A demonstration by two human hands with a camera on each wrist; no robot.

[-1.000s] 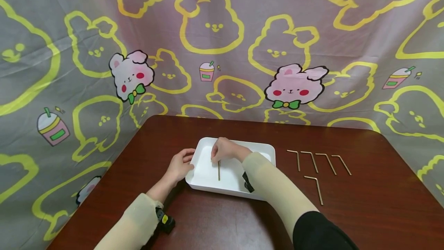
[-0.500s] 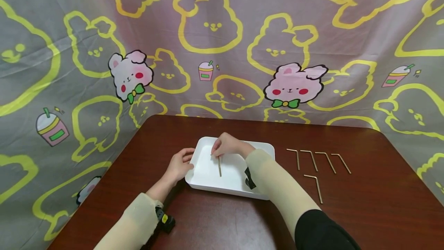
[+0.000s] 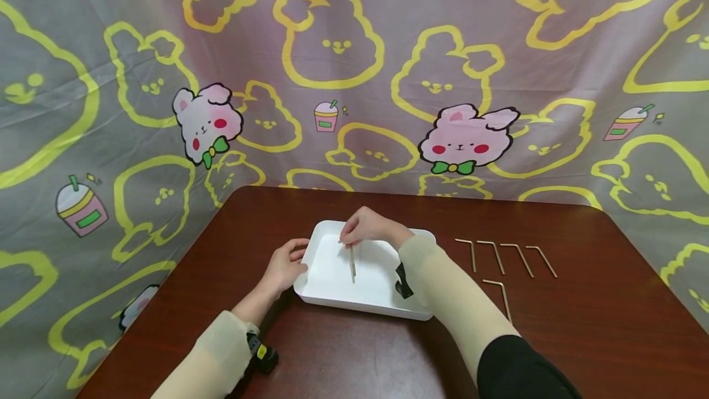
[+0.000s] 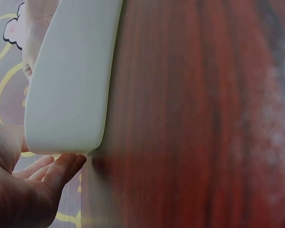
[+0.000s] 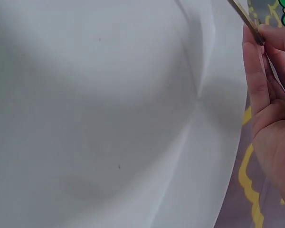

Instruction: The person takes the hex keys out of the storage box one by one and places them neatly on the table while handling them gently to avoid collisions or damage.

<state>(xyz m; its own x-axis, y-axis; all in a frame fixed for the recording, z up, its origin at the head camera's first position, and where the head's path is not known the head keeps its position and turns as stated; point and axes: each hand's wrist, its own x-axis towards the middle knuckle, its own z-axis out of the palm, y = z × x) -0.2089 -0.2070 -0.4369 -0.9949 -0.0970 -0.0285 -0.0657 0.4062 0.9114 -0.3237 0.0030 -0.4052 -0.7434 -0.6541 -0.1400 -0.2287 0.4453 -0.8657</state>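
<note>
In the head view, a white tray [image 3: 327, 288] lies on the table. My left hand [image 3: 284, 265] holds its left end; in the left wrist view the fingers [image 4: 61, 171] press the outer wall and the thumb is up near the rim. Above the tray, my right hand [image 3: 368, 226] pinches brass-coloured L-shaped hex keys [image 3: 352, 265] by their bent end. Two long shafts seem to hang close together, pointing toward me. In the right wrist view, the hex keys [image 5: 244, 13] show between thumb and fingertips, partly cut off by the frame's edge.
Right of the tray, several hex keys [image 3: 523, 260] lie in a row on the dark red-brown table [image 3: 354, 350]. Another hex key [image 3: 505, 297] lies nearer, partly behind my right forearm. A patterned cloth [image 3: 365, 97] hangs behind and left of the table.
My right hand has risen a little and shifted slightly right with the hex keys, and a second shaft now shows beside the first. The left hand stays on the tray.
</note>
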